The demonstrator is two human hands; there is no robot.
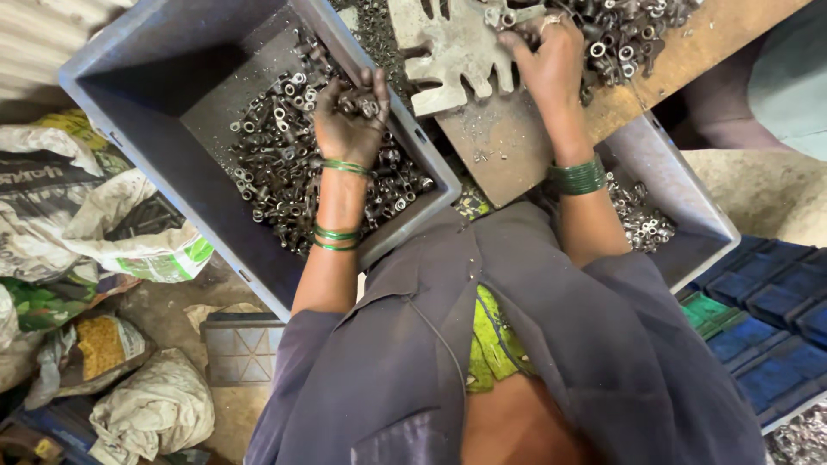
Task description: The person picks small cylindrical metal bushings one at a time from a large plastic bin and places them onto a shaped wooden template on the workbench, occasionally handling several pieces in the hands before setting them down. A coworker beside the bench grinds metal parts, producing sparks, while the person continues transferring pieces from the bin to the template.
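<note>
My left hand (pixel 349 116) hovers over a grey plastic bin (pixel 164 129) full of small metal parts (pixel 284 168), its fingers closed on a handful of them. Green bangles ring that wrist. My right hand (pixel 547 65) rests on a worn wooden board (pixel 689 52), fingers touching a pale metal fixture with comb-like slots (pixel 452 56) and the loose ring-shaped metal pieces (pixel 620 34) heaped beside it. A stack of green bangles sits on the right wrist too.
A second grey bin (pixel 689 207) with shiny metal parts stands under the board at the right. Crumpled sacks (pixel 103 224) lie on the floor at the left. Blue trays (pixel 767 319) sit at the lower right. My grey overshirt fills the bottom centre.
</note>
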